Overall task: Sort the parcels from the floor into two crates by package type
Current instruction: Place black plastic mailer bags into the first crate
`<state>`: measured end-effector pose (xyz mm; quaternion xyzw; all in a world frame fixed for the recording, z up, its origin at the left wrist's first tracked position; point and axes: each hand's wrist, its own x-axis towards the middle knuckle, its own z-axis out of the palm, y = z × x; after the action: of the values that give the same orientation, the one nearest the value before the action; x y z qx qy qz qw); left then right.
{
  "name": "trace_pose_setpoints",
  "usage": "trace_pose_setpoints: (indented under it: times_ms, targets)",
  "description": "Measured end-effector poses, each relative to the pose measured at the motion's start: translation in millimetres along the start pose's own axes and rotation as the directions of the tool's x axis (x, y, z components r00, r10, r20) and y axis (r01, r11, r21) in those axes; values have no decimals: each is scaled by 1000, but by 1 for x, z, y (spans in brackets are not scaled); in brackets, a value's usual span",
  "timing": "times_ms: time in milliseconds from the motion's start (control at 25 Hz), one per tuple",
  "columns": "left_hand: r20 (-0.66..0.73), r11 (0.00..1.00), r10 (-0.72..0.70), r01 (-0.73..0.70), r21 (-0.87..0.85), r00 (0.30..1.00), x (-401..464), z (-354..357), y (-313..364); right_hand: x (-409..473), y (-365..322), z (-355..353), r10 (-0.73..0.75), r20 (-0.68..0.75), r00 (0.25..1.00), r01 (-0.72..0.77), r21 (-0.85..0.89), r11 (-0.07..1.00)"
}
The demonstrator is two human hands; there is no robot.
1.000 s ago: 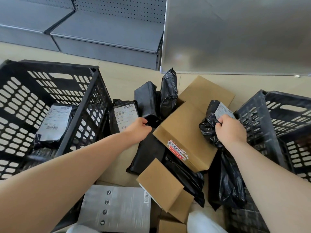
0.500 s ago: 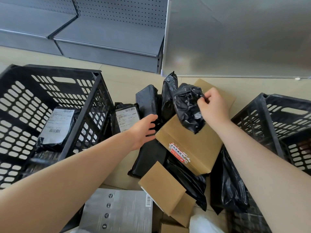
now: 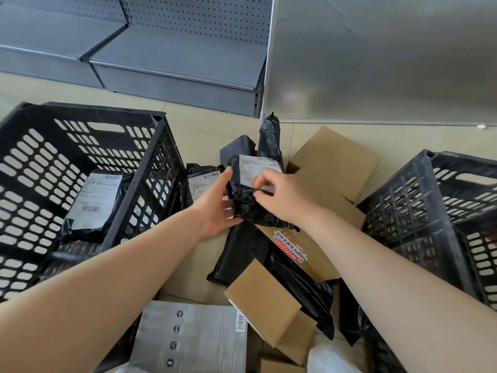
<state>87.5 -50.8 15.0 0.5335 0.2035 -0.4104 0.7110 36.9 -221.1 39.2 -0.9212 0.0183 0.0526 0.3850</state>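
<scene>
Fingers of the right hand (image 3: 279, 196) curl onto a crumpled black poly-bag parcel (image 3: 248, 203), pinching its plastic just below the white shipping label (image 3: 255, 168). Left hand (image 3: 215, 208) cups the same parcel from its 9 o'clock side, thumb up along the edge, fingers wrapped underneath. Parcel held above the floor pile, near frame centre. Left crate (image 3: 139, 184), black and slotted, sits at 9 o'clock from the hands; one labelled black bag (image 3: 92, 205) lies inside it. Right crate (image 3: 430, 211), same type, at 3 o'clock; its contents cannot be made out. Between the crates, the pile: a large cardboard box (image 3: 333, 168) with a red-and-white sticker (image 3: 289, 249) directly beneath and at 4 o'clock of the hands; a smaller cardboard box (image 3: 265, 300) at 6 o'clock; flat black bags (image 3: 242, 251) lying under and between the boxes; another labelled black bag (image 3: 200, 181) leaning against the left crate's outer wall; two upright black bags (image 3: 269, 138) at 12 o'clock. Grey printed flat packet (image 3: 188, 337) at 7 o'clock, near the lower edge. Grey perforated shelving (image 3: 174, 49) stands at the far side on a beige tile floor (image 3: 209, 130).
</scene>
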Motion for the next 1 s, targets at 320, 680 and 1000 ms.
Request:
trace_pose_setpoints:
  times_ms: [320,680,1000]
  targets:
    - [-105,996,-77,82,44,991,-5,-3,-7,9,-5,15,197,-52,979,-169,338,926]
    - [-95,998,-54,55,15,994,-18,-7,11,20,2,13,633,202,747,-598,621,507]
    - [-9,978,168,-166,130,986,-50,-29,58,35,-40,26,439,61,896,-347,713,609]
